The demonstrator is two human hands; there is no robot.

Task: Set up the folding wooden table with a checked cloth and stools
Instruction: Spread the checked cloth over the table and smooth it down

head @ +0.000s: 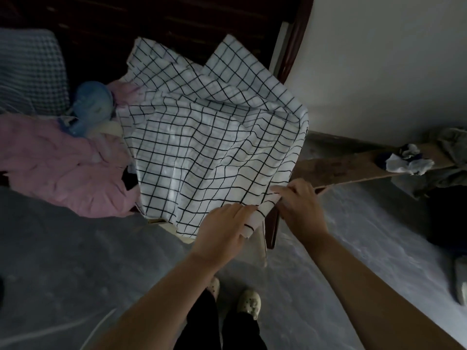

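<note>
A white cloth with a black grid pattern lies rumpled and partly unfolded over the corner of a bed. My left hand pinches the cloth's near edge. Just to its right, my right hand grips the same edge, close to a corner. The two hands are nearly touching. No folding table or stool shows in this view.
A pink quilted jacket, a blue item and a checked pillow lie on the bed at left. A dark wooden bed frame meets the white wall. A low wooden bench with crumpled socks stands at right on the grey concrete floor.
</note>
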